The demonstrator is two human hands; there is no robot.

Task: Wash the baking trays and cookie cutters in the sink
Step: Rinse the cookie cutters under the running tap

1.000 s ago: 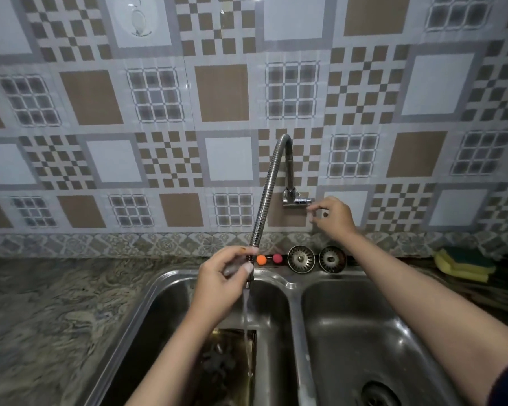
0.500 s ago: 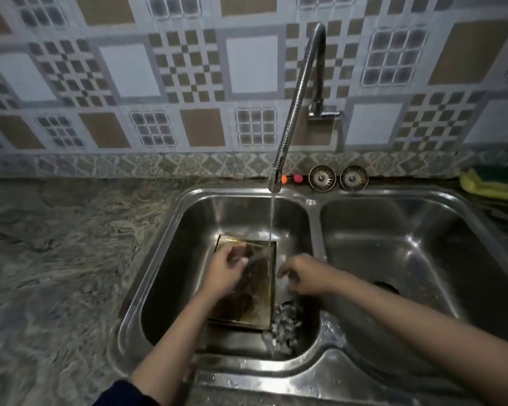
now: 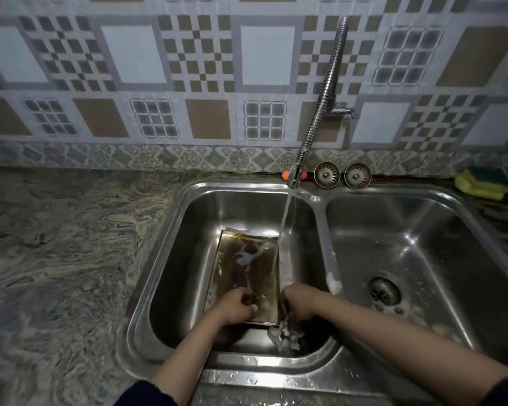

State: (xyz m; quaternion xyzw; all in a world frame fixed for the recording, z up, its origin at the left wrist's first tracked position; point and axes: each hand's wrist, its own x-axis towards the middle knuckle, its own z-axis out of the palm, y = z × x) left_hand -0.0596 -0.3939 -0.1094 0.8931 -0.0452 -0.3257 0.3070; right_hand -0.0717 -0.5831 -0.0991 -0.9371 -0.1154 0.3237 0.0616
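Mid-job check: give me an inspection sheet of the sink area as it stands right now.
Surface: marbled stone counter around a steel double sink.
Job's things: stained baking tray in the left basin under running water from the faucet; cookie cutters not clearly visible.
Clutter: two strainer plugs and a yellow-green sponge behind the sink.
Hands: left hand grips the tray's near edge; right hand curled over something sudsy, grip unclear.
Cables: nothing seen.
Surroundings: patterned tile wall.
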